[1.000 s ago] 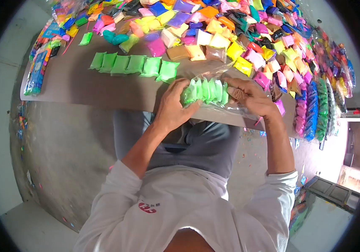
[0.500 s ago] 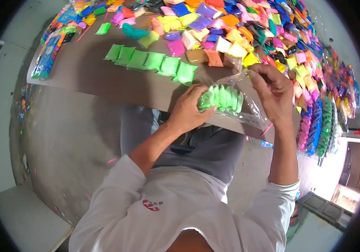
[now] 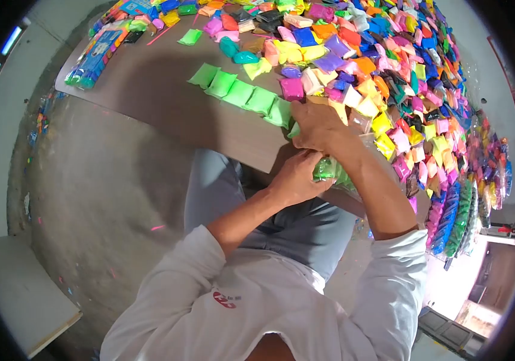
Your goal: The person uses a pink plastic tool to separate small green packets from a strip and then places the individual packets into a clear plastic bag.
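Note:
A row of light green packets (image 3: pixel 238 92) lies on the brown table (image 3: pixel 233 135). At the row's right end my right hand (image 3: pixel 320 125) reaches down, fingers bent over the last green packet; whether it grips it is hard to see. Just below, my left hand (image 3: pixel 298 176) is closed on a clear plastic bag (image 3: pixel 328 169) with green packets inside, near the table's front edge. My right forearm hides part of the bag.
A large heap of small coloured packets (image 3: pixel 383 84) covers the back and right of the table. Filled bags in long rows (image 3: pixel 451 210) stand at the right edge. A packaged set (image 3: pixel 96 58) lies at the back left.
My right hand has let go of the bag's open edge and moved left to the end of the green row. The view has shifted, and the bag now sits partly under my right forearm.

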### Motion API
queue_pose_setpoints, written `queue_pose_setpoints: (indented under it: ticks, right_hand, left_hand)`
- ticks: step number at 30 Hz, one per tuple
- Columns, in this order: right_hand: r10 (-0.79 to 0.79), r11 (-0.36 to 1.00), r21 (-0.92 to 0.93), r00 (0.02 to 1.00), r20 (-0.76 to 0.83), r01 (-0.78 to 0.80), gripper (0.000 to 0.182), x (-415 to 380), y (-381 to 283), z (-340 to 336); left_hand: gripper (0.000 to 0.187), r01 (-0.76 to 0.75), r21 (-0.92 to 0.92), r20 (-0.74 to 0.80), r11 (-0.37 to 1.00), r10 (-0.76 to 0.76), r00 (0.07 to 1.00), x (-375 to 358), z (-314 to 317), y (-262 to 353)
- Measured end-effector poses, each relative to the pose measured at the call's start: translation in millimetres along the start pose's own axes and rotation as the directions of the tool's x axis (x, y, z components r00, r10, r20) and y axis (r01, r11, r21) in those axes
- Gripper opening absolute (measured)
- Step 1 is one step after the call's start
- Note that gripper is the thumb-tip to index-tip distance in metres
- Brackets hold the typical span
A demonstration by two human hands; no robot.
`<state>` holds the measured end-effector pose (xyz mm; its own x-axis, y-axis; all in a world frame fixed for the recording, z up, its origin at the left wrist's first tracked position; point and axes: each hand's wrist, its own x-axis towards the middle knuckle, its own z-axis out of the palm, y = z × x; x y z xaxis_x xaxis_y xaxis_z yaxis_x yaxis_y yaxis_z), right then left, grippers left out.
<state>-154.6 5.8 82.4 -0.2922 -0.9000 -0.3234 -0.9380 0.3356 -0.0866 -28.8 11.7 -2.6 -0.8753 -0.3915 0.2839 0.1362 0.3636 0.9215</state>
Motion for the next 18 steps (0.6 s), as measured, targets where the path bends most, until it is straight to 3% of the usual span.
queue_pose_setpoints:
  ticks: [3, 6, 9, 13, 15, 18]
  right_hand:
    - [-0.044, 0.998, 0.033, 0.997, -0.064, 0.046, 0.05, -5.1, 9.1, -15.2]
    - [0.035, 0.993, 0.118, 0.984, -0.175, -0.014, 0.051, -1.6, 9.5, -24.5]
    - [-0.098, 0.965, 0.211, 0.961, -0.26, 0.156, 0.055, 14.3, -2.6, -9.2]
    - [-0.104, 0.994, 0.027, 0.985, -0.136, 0.108, 0.061, 26.5, -16.9, 5.2]
    - [-0.072, 0.997, 0.021, 0.994, -0.086, 0.074, 0.061, 27.7, -18.9, 2.4]
    - [-0.021, 0.993, 0.111, 0.998, -0.06, 0.028, 0.069, 18.5, -8.1, -14.0]
  left_hand:
    - [0.051, -0.041, 0.001, -0.019, 0.999, 0.041, 0.999, -0.9, 1.1, -5.5]
    - [0.052, -0.06, 0.03, -0.02, 0.998, 0.06, 0.998, -1.1, 2.7, -8.3]
    - [0.052, -0.036, 0.021, 0.003, 0.999, 0.036, 0.999, 0.0, 1.6, -7.8]
    - [0.053, -0.082, -0.005, -0.009, 0.997, 0.082, 0.997, 0.8, 2.9, -11.3]
    - [0.054, -0.091, -0.025, -0.017, 0.996, 0.091, 0.996, 0.4, 1.8, -10.2]
    - [0.053, 0.029, 0.02, 0.027, 0.999, -0.03, 0.999, -1.3, 0.1, -7.1]
